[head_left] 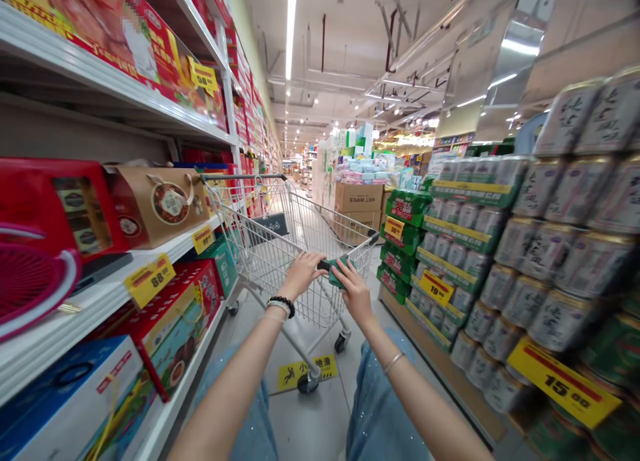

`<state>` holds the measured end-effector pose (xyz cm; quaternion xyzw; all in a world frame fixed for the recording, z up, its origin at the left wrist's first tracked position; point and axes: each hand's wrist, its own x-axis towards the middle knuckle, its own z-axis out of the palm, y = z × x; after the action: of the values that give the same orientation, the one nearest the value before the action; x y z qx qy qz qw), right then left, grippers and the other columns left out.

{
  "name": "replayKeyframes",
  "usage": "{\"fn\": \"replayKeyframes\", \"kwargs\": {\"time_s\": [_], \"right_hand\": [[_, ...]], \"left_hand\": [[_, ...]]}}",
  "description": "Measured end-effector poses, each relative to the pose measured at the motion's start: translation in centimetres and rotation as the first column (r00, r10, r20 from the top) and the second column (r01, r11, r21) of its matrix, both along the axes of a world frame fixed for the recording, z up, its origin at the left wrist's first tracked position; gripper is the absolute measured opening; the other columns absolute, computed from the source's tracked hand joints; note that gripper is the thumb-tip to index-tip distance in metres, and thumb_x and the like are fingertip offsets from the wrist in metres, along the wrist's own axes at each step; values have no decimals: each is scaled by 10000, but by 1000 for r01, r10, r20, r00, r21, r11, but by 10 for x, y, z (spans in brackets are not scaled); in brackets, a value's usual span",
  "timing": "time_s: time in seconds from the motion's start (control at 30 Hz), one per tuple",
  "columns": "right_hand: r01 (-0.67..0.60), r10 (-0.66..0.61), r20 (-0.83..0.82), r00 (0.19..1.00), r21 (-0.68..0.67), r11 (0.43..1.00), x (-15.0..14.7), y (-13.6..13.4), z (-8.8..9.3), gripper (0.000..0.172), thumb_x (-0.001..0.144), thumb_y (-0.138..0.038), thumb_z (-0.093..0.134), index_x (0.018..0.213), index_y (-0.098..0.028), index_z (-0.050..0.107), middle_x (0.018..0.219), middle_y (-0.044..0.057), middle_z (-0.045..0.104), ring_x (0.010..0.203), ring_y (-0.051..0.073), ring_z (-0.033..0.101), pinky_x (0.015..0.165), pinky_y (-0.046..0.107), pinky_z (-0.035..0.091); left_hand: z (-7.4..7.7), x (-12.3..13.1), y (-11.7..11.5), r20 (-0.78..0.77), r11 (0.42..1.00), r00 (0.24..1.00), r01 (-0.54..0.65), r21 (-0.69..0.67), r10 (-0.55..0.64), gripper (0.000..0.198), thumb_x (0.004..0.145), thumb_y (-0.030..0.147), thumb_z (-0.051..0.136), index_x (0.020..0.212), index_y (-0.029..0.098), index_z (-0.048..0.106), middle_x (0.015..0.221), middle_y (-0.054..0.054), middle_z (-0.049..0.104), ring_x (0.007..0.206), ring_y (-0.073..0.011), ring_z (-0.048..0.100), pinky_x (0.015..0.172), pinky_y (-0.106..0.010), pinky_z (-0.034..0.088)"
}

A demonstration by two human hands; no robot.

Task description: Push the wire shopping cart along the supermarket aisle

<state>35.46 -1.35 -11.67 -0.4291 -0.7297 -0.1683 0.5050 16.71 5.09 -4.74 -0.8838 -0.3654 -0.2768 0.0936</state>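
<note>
Left hand and right hand, fingers curled closed, grip a shopping cart's handle between a store shelf and stacked cans.

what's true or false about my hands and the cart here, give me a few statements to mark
The left hand rests on the black-and-green cart handle of a wire shopping cart: true.
The right hand holds a red gift box: false, it is on the handle's green part.
A black beaded bracelet sits on the left wrist: true.
The cart's basket is piled with brown cardboard cartons: false, they stand beyond the cart.
White-and-gold cans are stacked to the right: true.
</note>
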Motion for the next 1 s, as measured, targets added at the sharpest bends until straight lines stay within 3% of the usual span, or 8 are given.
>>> {"fn": "replayKeyframes", "kwargs": {"time_s": [0.07, 0.17, 0.33, 0.43, 0.57, 0.77, 0.87, 1.0], "right_hand": [[14, -14, 70, 997, 4, 1000, 19, -9, 3, 816, 654, 90, 370, 1356, -273, 571, 1429, -14, 547, 1421, 209, 385, 1109, 427, 452], [61, -66, 110, 992, 46, 997, 30, -20, 16, 812, 666, 102, 366, 1356, -275, 571, 1412, -16, 566, 1411, 203, 403, 1106, 417, 458], [111, -150, 248, 957, 165, 980, 6, -10, 37, 647, 814, 50, 419, 1354, -272, 573, 1439, -8, 538, 1435, 224, 359, 1144, 435, 419], [104, -170, 395, 903, 183, 978, 0, 8, 35, 527, 888, -5, 451, 1325, -261, 596, 1403, 2, 574, 1396, 229, 426, 1135, 464, 432], [69, -166, 496, 852, 208, 976, 25, 16, 15, 466, 930, -38, 449, 1314, -254, 600, 1395, -5, 581, 1378, 213, 451, 1125, 444, 446], [138, -211, 456, 865, 189, 972, 68, -12, -11, 512, 912, -15, 418, 1329, -257, 591, 1365, 3, 607, 1381, 201, 446, 1110, 440, 464], [212, -262, 342, 903, 176, 961, 68, -17, -5, 587, 865, 21, 403, 1345, -268, 579, 1370, 10, 603, 1397, 191, 423, 1119, 444, 451], [287, -333, 240, 912, 208, 935, 62, -5, 17, 625, 847, 18, 418, 1375, -290, 550, 1417, -1, 559, 1424, 199, 380, 1151, 448, 411]], "left_hand": [[11, -7, 9, -47, 1000, 999, 8, -30, -9, 316, 949, 345, 486, 1237, 243, 570, 1293, -59, 627, 1250, -200, 527, 1188, -467, 221], [24, -16, 23, -38, 993, 995, -99, -63, 97, 310, 951, 398, 478, 1194, 245, 593, 1280, -63, 627, 1266, -225, 508, 1180, -513, 197], [28, 2, 32, -67, 994, 993, -98, -38, 96, 313, 980, 389, 406, 957, 225, 671, 1011, -46, 692, 1048, -194, 591, 1098, -420, 312], [28, 16, 29, -52, 996, 995, -82, -37, 80, 350, 989, 381, 383, 926, 215, 685, 956, -53, 691, 982, -185, 591, 977, -351, 387], [27, 26, 22, -36, 996, 996, -86, -37, 85, 382, 994, 396, 368, 910, 210, 692, 940, -56, 692, 965, -186, 596, 935, -332, 386], [22, 52, 11, 69, 992, 990, -123, -30, 125, 353, 980, 412, 401, 909, 218, 687, 950, -59, 689, 992, -196, 592, 961, -345, 360], [20, 72, 6, 97, 990, 985, -137, -28, 140, 327, 977, 404, 412, 917, 232, 684, 949, -51, 687, 1006, -196, 589, 993, -359, 347], [16, 94, 1, 111, 989, 982, -151, 2, 150, 300, 976, 380, 413, 945, 238, 675, 978, -56, 687, 1031, -209, 582, 1036, -390, 338]]}}
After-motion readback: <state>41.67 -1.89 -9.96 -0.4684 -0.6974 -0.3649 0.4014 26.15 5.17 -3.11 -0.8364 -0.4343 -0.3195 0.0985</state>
